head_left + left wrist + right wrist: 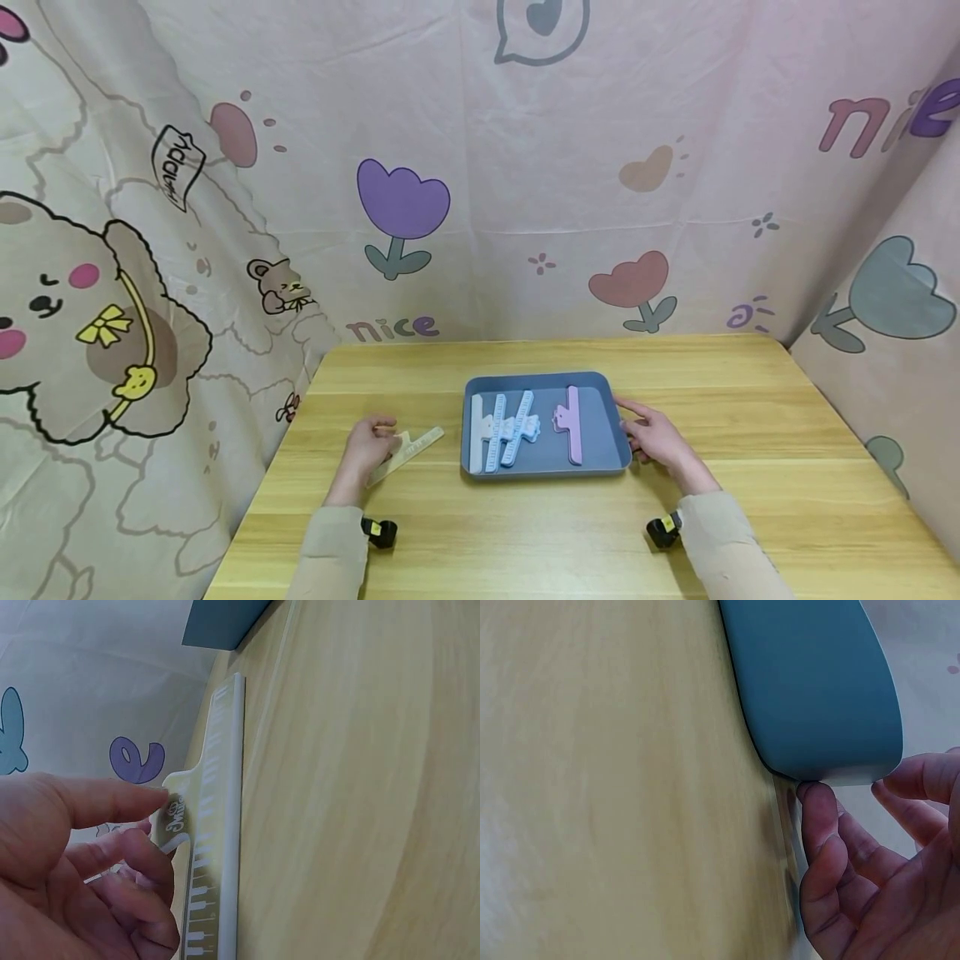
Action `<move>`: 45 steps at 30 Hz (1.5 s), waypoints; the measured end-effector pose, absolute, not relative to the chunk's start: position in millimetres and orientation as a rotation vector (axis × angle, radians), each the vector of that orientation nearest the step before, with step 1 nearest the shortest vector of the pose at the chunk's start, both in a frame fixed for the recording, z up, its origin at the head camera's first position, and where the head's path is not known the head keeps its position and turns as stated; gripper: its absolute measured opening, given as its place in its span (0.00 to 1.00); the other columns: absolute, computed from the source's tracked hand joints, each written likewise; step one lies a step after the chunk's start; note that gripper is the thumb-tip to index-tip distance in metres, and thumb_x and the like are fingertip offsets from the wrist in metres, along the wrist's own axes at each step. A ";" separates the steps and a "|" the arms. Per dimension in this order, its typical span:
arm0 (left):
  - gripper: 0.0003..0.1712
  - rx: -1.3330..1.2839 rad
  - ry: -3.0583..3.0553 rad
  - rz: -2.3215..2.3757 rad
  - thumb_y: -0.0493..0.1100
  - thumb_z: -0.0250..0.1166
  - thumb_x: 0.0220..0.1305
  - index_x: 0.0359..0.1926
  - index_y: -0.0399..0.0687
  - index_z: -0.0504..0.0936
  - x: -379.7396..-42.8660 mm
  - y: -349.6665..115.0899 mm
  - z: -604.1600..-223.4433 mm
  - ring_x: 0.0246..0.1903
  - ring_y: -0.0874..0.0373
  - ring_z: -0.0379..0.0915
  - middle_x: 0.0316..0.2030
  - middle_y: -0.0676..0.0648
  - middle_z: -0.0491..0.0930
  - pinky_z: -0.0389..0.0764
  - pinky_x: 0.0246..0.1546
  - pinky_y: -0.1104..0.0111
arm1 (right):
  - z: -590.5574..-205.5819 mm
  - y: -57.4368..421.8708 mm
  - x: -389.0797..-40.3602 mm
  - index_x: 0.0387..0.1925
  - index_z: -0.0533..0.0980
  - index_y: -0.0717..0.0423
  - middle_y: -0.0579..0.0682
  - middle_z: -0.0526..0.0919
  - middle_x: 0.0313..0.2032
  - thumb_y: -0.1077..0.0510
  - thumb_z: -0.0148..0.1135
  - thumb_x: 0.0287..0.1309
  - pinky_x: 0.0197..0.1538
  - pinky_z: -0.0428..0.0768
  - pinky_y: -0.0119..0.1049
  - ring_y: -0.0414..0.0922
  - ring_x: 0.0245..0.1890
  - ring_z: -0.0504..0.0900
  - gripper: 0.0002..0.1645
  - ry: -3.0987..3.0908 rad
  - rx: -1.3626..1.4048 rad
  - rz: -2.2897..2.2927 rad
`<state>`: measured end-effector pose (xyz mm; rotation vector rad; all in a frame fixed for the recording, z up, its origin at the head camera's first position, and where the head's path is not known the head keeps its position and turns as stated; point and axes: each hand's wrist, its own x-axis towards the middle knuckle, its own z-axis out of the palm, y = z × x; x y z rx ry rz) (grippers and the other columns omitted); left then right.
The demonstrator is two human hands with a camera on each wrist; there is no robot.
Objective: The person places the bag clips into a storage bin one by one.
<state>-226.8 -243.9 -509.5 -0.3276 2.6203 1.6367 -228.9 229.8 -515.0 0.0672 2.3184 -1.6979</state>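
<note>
My left hand pinches the short tab of a long cream clip with a piano-key print. In the left wrist view the thumb lies on the lettered tab and the other fingers curl behind it; the clip stands on its long edge on the table. At the right end of a blue-grey tray, my right hand holds the end wall, thumb at the rim and fingertips at the bottom edge. Inside the tray lie a white clip, two light-blue clips and a lilac clip.
The wooden table runs up to a printed cloth hanging behind it and at both sides. A stretch of tabletop separates the cream clip from the tray's left wall.
</note>
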 end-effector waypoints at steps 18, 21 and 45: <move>0.08 -0.288 2.636 1.603 0.33 0.59 0.57 0.38 0.33 0.77 -223.7 -243.4 -502.5 0.21 0.57 0.67 0.25 0.45 0.70 0.71 0.18 0.71 | -517.8 229.2 -229.6 0.66 0.59 0.49 0.53 0.71 0.20 0.62 0.46 0.63 0.17 0.65 0.33 0.44 0.17 0.66 0.29 2.297 0.082 -1.722; 0.06 -0.276 2.607 1.663 0.33 0.59 0.58 0.37 0.33 0.76 -224.1 -242.0 -497.4 0.18 0.57 0.68 0.25 0.45 0.70 0.72 0.16 0.71 | -517.1 229.3 -229.6 0.66 0.59 0.49 0.53 0.70 0.20 0.62 0.46 0.63 0.17 0.65 0.33 0.44 0.17 0.66 0.29 2.294 0.077 -1.724; 0.08 -0.152 2.667 1.812 0.37 0.60 0.58 0.39 0.38 0.76 -219.4 -221.6 -458.1 0.21 0.43 0.71 0.28 0.42 0.76 0.69 0.13 0.71 | -515.9 229.0 -229.8 0.66 0.59 0.49 0.52 0.69 0.20 0.62 0.45 0.63 0.17 0.66 0.34 0.44 0.17 0.66 0.29 2.300 0.069 -1.712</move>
